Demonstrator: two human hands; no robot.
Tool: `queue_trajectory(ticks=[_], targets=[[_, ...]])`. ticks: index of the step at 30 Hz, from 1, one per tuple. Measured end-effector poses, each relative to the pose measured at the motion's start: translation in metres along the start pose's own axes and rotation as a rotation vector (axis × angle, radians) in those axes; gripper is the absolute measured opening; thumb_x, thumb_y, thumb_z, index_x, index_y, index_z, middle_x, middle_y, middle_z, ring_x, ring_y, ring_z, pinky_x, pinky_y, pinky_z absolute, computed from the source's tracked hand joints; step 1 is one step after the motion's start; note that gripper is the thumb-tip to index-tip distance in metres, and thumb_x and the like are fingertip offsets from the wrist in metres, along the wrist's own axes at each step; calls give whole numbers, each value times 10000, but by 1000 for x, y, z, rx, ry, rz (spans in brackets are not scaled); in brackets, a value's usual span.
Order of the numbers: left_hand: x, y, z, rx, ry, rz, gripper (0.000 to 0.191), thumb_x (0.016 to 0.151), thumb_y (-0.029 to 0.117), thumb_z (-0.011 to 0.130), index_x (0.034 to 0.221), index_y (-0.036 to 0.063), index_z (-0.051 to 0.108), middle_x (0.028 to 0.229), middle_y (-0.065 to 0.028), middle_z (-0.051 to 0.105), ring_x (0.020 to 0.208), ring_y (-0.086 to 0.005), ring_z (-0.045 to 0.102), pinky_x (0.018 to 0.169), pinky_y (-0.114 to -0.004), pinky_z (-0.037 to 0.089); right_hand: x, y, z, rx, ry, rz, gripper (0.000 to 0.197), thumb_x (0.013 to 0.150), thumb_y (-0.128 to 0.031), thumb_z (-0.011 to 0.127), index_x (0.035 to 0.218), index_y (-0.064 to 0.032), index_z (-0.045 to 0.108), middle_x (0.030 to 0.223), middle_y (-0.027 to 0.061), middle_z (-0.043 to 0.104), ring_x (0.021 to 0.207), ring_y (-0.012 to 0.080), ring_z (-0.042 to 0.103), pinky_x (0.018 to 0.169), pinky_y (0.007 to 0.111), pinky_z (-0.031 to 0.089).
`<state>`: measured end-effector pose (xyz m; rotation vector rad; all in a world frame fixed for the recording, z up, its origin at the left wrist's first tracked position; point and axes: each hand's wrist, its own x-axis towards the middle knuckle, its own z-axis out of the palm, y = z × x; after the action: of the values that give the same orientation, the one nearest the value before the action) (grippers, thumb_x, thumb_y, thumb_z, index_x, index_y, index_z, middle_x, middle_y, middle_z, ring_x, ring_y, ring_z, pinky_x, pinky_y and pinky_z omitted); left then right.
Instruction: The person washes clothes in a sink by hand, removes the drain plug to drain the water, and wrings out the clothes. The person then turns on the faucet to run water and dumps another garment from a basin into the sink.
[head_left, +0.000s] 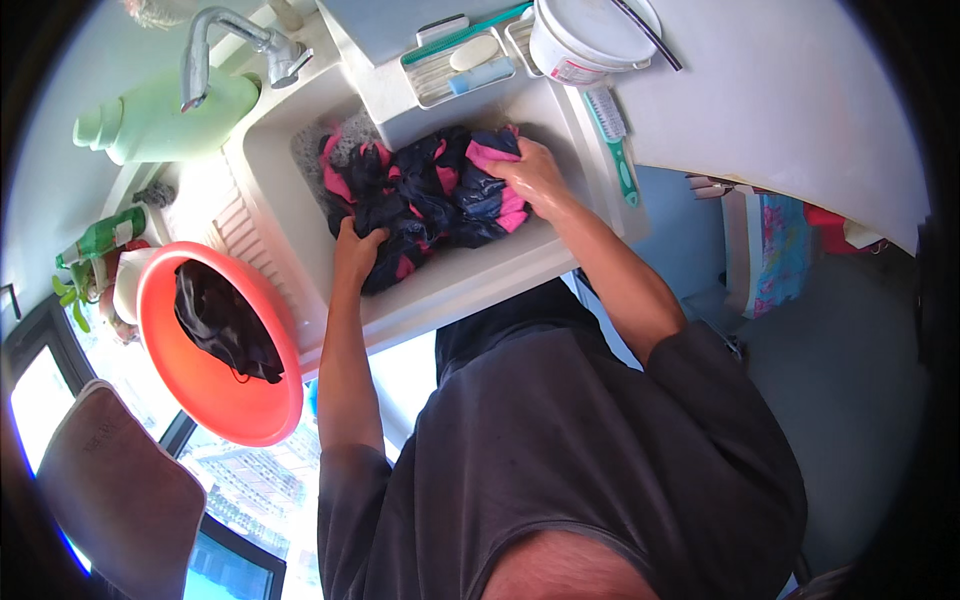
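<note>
Wet dark navy and pink cloth (427, 191) lies bunched across the white laundry sink (277, 150), with soapy foam (349, 135) behind its left part. My right hand (534, 178) grips the cloth's right end, thumb on a pink part and fingers over the far side. At the lower left of the bundle, my left hand (358, 247) holds an edge of the dark fabric between thumb and fingers; some fingertips are hidden in the folds. The chrome faucet (240, 37) stands behind the sink's left corner.
An orange basin (187, 367) holding black cloth (225, 322) stands left of the sink. A green scrub brush (615, 146) lies on the right rim. Behind are a soap tray (427, 90), a white bucket (562, 45) and a pale green jug (172, 120).
</note>
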<state>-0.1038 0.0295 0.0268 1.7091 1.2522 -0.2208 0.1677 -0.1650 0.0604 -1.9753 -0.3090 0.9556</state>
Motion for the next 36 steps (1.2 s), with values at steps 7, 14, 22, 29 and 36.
queue_trajectory(ticks=[7, 14, 22, 29, 36], targets=[[7, 1, 31, 242, 80, 23, 706, 799, 326, 752, 1391, 11, 530, 1296, -259, 646, 1187, -409, 629, 1013, -427, 496, -50, -44, -58, -319, -57, -192, 317, 800, -172, 807, 1042, 7, 706, 954, 101, 744, 847, 219, 696, 803, 356, 541], [-4, 70, 79, 295, 364, 445, 903, 835, 569, 718, 1564, 143, 397, 1511, -250, 454, 1331, -470, 486, 1098, -515, 423, -7, 12, -22, -743, 276, -539, 716, 809, -291, 764, 1418, -51, 473, 1348, 270, 579, 1248, 468, 546, 1026, 526, 466], [3, 100, 94, 877, 109, 275, 1077, 762, 794, 662, 1592, 183, 347, 1504, -239, 447, 1349, -443, 429, 1118, -581, 331, 35, 32, 42, -1101, -82, -103, 898, 832, -441, 736, 1600, -236, 318, 1549, 335, 328, 1322, 534, 493, 1021, 607, 466], [51, 85, 105, 783, -80, 324, 720, 783, 457, 801, 1388, 148, 561, 1379, -198, 570, 1264, -407, 561, 1066, -500, 429, 74, 87, 49, -1436, -36, -345, 696, 900, -415, 659, 1481, -84, 463, 1275, 281, 614, 1188, 426, 617, 1050, 454, 494], [97, 25, 118, 336, 212, 516, 573, 815, 327, 784, 1317, 111, 612, 1234, -181, 679, 1079, -386, 680, 939, -475, 538, 107, 54, 43, -1283, -305, -35, 451, 868, -344, 683, 1186, -25, 661, 1155, 242, 692, 1090, 416, 654, 999, 475, 493]])
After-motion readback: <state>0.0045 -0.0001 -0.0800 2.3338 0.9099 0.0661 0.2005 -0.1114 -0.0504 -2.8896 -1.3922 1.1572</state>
